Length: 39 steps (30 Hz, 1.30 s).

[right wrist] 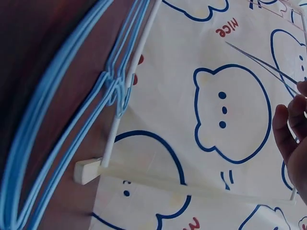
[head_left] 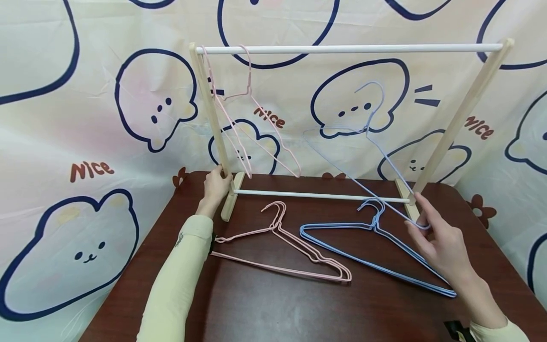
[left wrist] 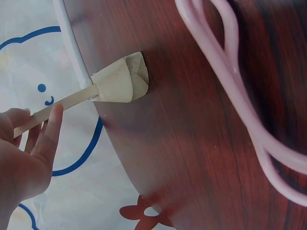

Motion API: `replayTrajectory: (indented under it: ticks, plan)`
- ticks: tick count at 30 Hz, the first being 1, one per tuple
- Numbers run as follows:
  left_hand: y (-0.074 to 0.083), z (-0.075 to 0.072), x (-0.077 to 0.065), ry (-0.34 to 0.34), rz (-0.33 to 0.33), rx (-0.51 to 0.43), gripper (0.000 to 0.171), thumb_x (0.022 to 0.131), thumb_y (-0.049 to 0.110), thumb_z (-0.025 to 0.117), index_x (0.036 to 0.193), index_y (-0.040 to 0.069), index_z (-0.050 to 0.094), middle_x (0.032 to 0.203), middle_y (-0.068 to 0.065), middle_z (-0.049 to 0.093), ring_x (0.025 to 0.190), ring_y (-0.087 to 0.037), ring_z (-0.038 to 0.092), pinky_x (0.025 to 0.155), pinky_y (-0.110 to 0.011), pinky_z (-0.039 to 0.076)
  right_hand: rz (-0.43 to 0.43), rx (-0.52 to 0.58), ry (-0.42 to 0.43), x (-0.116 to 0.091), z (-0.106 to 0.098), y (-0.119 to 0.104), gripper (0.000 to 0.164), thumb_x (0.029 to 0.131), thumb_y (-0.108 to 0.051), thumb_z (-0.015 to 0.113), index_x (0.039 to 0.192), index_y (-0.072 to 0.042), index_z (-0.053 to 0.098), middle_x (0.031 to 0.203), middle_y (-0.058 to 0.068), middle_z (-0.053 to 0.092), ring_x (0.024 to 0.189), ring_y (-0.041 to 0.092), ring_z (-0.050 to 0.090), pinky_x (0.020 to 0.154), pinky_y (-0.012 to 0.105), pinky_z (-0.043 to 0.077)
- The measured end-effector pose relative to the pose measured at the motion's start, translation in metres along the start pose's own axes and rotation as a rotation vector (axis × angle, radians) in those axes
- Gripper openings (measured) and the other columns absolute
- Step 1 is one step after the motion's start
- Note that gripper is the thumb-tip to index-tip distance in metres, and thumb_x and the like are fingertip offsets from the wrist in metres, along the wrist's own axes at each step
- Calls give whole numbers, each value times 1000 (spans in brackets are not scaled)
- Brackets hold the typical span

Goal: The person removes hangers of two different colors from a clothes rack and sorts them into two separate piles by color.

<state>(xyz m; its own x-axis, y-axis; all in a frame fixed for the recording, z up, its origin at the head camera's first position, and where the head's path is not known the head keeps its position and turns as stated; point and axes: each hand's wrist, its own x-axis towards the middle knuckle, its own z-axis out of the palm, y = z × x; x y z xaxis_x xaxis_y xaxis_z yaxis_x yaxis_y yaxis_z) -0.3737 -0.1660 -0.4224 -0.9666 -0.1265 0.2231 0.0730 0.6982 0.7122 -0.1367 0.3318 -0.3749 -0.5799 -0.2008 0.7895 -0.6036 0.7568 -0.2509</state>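
Observation:
My right hand (head_left: pixel 444 244) pinches one lower corner of a blue hanger (head_left: pixel 342 172), raised in front of the rack with its hook just below the top rail. My left hand (head_left: pixel 215 186) grips the left wooden post (head_left: pixel 209 104) of the rack near its foot; in the left wrist view its fingers (left wrist: pixel 55 129) wrap the post. Two pink hangers (head_left: pixel 269 118) hang at the left end of the white top rail (head_left: pixel 342 49). On the table lie pink hangers (head_left: pixel 278 271) at the left and a stack of blue hangers (head_left: pixel 372 268) at the right.
The rack's right post (head_left: pixel 463 114) stands behind my right hand. A white lower bar (head_left: pixel 316 194) joins the feet near the table's back edge. Behind the dark brown table (head_left: pixel 265 313) hangs a cloth (head_left: pixel 98 142) printed with cartoon bears.

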Motion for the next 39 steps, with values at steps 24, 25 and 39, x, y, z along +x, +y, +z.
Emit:
replayTrajectory:
  ticks: [24, 25, 39]
  plan:
    - [0, -1, -1, -7, 1, 10, 23, 100, 24, 57, 116, 7, 58, 113, -21, 68, 100, -43, 66, 89, -55, 52, 146, 119, -245, -70, -39, 2, 82, 68, 26, 72, 143, 4, 47, 85, -17, 39, 68, -6, 37, 48, 12, 31]
    - [0, -1, -1, -6, -1, 9, 23, 100, 24, 57, 116, 7, 58, 113, -21, 68, 100, -43, 66, 89, -56, 52, 162, 120, -252, -73, -39, 4, 83, 67, 27, 72, 143, 3, 47, 85, -17, 38, 67, -5, 37, 47, 12, 30]
    - [1, -2, -3, -6, 1, -3, 24, 100, 24, 57, 116, 7, 59, 113, -21, 68, 102, -42, 66, 90, -56, 51, 444, 149, -321, -96, -52, 19, 69, 87, 10, 67, 149, -9, 43, 81, -12, 41, 60, 4, 44, 50, 22, 36]
